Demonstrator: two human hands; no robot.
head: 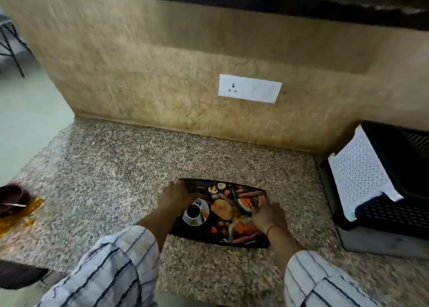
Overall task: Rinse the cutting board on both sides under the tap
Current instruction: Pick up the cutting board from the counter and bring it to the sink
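Lying flat on the speckled stone counter (111, 167) is the cutting board (222, 211), close to the front edge and right in front of the person. It is a dark rectangle with round corners. Its top has a busy food picture: a white cup and saucer, orange and red pieces, little mushrooms.

Two striped sleeves, white with dark lines, reach in from the bottom. The left hand (175, 196) sits on the board's far left corner with its fingers curled over the edge. The right hand (267, 214) presses on the board's right side, fingers bent onto it. The picture is blurry, so I cannot tell how tight either hold is.

The counter looks bumpy with grey, brown and white dots. At the left edge there is a dark bowl (12, 197) beside a yellow-orange spill (21, 216). On the right stands a black box with holes (390, 190), and a white dotted cloth (362, 174) hangs over it.

Farther back rises a tan stone wall with a white socket plate (250, 88).
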